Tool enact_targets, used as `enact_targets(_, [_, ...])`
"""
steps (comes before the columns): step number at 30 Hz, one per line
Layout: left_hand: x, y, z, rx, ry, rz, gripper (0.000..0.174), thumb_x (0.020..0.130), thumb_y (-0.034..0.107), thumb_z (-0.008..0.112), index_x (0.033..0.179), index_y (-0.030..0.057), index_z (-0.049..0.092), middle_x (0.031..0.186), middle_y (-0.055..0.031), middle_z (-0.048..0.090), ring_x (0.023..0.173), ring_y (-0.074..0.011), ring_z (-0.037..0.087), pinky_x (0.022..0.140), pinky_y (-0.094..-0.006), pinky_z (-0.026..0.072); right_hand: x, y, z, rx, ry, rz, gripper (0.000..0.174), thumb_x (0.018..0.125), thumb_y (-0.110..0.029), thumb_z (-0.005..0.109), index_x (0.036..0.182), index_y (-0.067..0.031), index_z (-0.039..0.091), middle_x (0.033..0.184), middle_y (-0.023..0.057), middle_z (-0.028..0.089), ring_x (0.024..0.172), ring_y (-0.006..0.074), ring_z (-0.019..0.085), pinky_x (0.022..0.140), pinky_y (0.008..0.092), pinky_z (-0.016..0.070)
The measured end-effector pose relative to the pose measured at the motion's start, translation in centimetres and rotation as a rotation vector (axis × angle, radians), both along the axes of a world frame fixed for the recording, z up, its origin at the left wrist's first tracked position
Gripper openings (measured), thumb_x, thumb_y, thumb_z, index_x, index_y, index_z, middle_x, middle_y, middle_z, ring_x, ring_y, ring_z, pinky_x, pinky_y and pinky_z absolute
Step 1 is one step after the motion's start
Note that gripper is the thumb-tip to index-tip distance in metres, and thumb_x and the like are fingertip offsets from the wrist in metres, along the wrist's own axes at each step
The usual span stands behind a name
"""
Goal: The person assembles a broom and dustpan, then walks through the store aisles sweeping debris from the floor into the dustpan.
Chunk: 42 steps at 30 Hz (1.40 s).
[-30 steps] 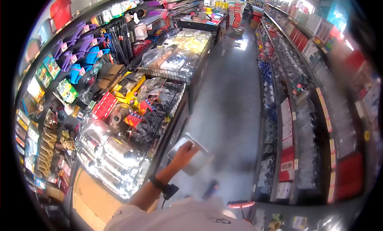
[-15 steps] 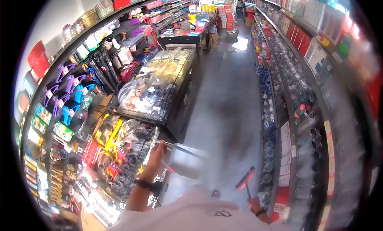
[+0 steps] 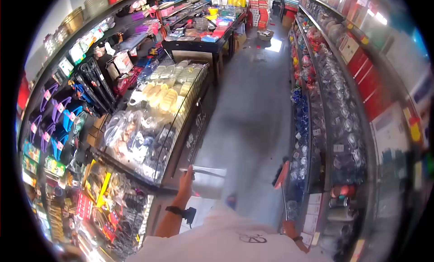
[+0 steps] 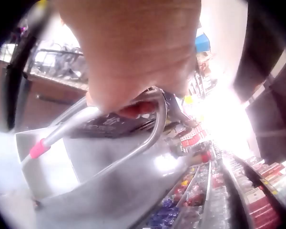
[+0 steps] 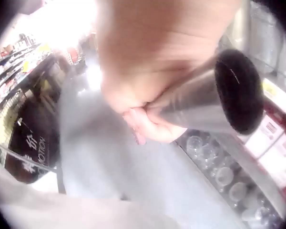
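In the head view my left hand (image 3: pixel 184 186) grips the metal handle of a pale dustpan (image 3: pixel 209 186) in front of me, on the left of the aisle. The left wrist view shows fingers curled round the bent tube handle (image 4: pixel 69 125), which has a pink sleeve (image 4: pixel 39 149) above the white pan (image 4: pixel 47 167). Low on the right, my right hand (image 3: pixel 289 226) holds a broom with a pink head (image 3: pixel 282 175) and dark bristles, its head pointing forward. Up close, the fingers wrap the broom's silvery handle (image 5: pixel 195 102), capped in black at the end.
Bins of bagged footwear (image 3: pixel 156 97) and packaged goods (image 3: pixel 108 207) line the left. Shelves of glassware (image 3: pixel 346 113) run along the right. Between them lies a grey floor (image 3: pixel 248 122), with a basket (image 3: pixel 265 35) standing far down the aisle.
The view has advanced along the aisle, past the nearer bin. The dustpan has levelled out in my left hand. My right hand and the broom have come up into view.
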<state>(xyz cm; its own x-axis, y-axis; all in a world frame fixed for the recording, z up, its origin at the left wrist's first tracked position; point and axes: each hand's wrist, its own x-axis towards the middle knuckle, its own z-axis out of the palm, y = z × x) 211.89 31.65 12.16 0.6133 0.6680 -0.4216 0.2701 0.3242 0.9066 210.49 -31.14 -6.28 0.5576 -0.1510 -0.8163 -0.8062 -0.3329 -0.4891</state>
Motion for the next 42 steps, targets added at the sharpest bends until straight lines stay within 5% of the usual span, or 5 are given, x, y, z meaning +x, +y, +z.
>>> enact_targets(6, [14.6, 3.8, 1.9, -0.126, 0.037, -0.009, 0.047, 0.084, 0.056, 0.049, 0.077, 0.0098, 0.056, 0.065, 0.0021, 0.045, 0.061, -0.0076, 0.042, 0.054, -0.0224, 0.0337, 14.7, 6.3, 9.5, -0.268, -0.089, 0.003, 0.038, 0.077, -0.032, 0.063, 0.072, 0.0052, 0.059, 0.065, 0.0180, 0.060, 0.059, 0.0334, 0.061, 0.055, 0.0439, 0.0477])
enact_targets(10, [25.8, 2.2, 7.2, -0.128, 0.098, 0.067, 0.051, 0.081, 0.063, 0.049, 0.074, 0.0130, 0.053, 0.062, 0.0032, 0.043, 0.056, -0.0060, 0.041, 0.052, -0.0196, 0.0343, 26.2, 3.3, 0.6, -0.593, -0.421, 0.339, 0.042, 0.078, -0.036, 0.060, 0.073, 0.0058, 0.060, 0.073, 0.0262, 0.060, 0.072, 0.0421, 0.060, 0.066, 0.0477, 0.0464])
enact_targets(26, [55.1, 8.7, -11.0, -0.148, 0.519, 0.532, 0.028, 0.083, 0.035, 0.054, 0.079, 0.0073, 0.057, 0.066, -0.0023, 0.054, 0.053, -0.0134, 0.050, 0.049, -0.0271, 0.0404, 87.4, 11.8, -0.1, -0.316, -0.339, 0.403, 0.039, 0.079, -0.035, 0.060, 0.079, 0.0034, 0.059, 0.074, 0.0208, 0.061, 0.067, 0.0370, 0.058, 0.064, 0.0425, 0.0448])
enact_targets(33, [74.7, 13.5, -18.3, -0.134, 0.779, 0.699, 0.029, 0.076, 0.028, 0.053, 0.072, 0.0004, 0.060, 0.063, -0.0058, 0.059, 0.056, -0.0149, 0.053, 0.052, -0.0330, 0.0415, 111.3, 19.0, 3.2, -0.706, -0.330, 0.744, 0.048, 0.081, -0.047, 0.055, 0.083, 0.0001, 0.063, 0.078, 0.0204, 0.062, 0.075, 0.0377, 0.059, 0.069, 0.0432, 0.0457])
enact_targets(42, [102.1, 19.0, -15.3, -0.003, 0.646, 0.396, 0.035, 0.081, 0.035, 0.055, 0.064, 0.0041, 0.055, 0.057, -0.0024, 0.050, 0.053, -0.0130, 0.046, 0.048, -0.0323, 0.0345, 134.0, 23.1, 9.0, -0.505, -0.355, 0.750, 0.055, 0.083, -0.053, 0.051, 0.077, 0.0003, 0.061, 0.076, 0.0221, 0.061, 0.070, 0.0422, 0.057, 0.060, 0.0497, 0.0418])
